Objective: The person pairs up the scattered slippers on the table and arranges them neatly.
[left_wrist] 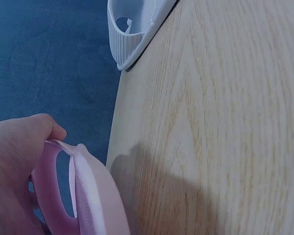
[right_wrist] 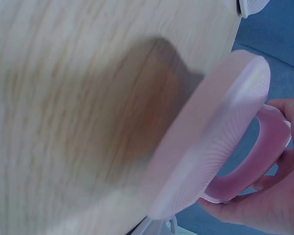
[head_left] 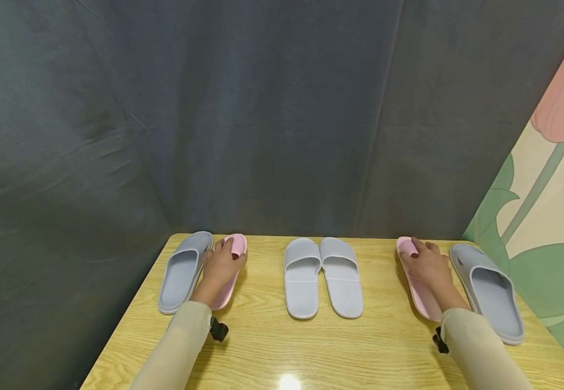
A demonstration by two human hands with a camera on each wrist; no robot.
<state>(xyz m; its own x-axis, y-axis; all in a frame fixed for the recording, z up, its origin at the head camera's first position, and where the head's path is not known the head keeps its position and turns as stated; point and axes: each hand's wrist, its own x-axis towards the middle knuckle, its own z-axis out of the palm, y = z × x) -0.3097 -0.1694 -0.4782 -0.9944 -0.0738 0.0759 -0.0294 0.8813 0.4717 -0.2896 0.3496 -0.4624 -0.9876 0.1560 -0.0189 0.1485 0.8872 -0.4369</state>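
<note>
My left hand (head_left: 221,265) grips a pink slipper (head_left: 224,297) by its strap, near the back left of the table. In the left wrist view that slipper (left_wrist: 100,196) is tilted, with the thumb on the strap's edge. On the right side, my right hand (head_left: 429,266) holds another pink slipper (head_left: 423,300) by the strap. The right wrist view shows its ribbed sole bed (right_wrist: 220,142) tilted, with a shadow on the wood beside it. Each hand partly covers the strap it grips in the head view.
A pair of pale grey slippers, left (head_left: 302,295) and right (head_left: 344,295), lies side by side mid-table. One blue-grey slipper (head_left: 178,281) lies left of my left hand, another (head_left: 496,298) right of my right. A dark curtain (head_left: 282,119) hangs behind the wooden table (head_left: 272,352).
</note>
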